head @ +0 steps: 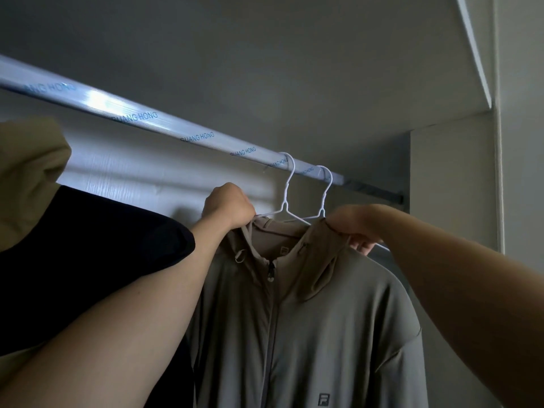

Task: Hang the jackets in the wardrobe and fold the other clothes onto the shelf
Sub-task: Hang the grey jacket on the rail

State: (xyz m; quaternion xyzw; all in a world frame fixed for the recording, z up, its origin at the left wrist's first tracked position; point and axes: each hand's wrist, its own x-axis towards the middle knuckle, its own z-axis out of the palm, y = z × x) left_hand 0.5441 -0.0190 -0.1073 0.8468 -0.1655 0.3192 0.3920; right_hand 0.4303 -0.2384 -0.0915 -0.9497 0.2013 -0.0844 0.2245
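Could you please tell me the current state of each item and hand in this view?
jacket: on a hanger, zip closed.
nearer hanger: hooked over the rail.
farther hanger: hooked over the rail.
left hand: grips the jacket's collar.
right hand: grips the jacket near its collar.

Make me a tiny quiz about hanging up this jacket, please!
1. True or false: two white hanger hooks sit over the rail.
2. The left hand grips: A the rail, B the jacket at its collar, C nothing.
3. How many hands hold the jacket?
Key: 1 true; 2 B; 3 two, as the right hand grips it too.
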